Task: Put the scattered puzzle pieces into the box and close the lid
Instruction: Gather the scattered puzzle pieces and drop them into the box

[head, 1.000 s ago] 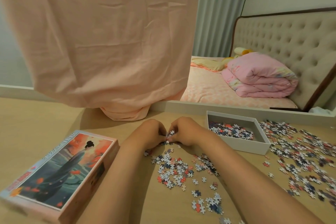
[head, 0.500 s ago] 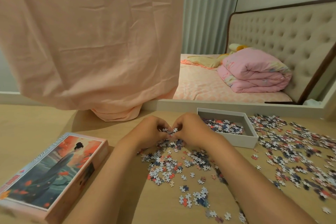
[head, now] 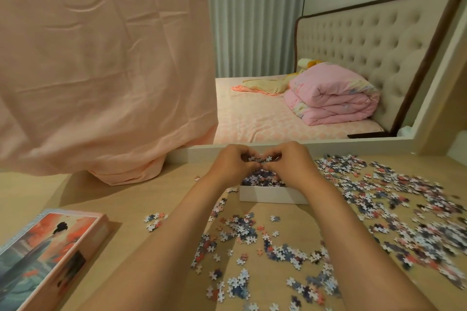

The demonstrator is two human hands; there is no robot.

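Head view. Cupping a clump of pieces (head: 260, 159) between left hand (head: 231, 165) and right hand (head: 292, 165), fingers curled round it, just above box (head: 273, 196). More strewn across table (head: 38, 192); lid (head: 48, 247) well left. Likely light, stiff, loose, quick to spill; best scooped from beneath, palms touching.

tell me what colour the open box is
The open box is plain white, best seen in the head view.

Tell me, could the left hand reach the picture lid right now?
Probably, once freed: nothing stands between the left hand and the lid, but it and the right hand hold puzzle pieces over the box.
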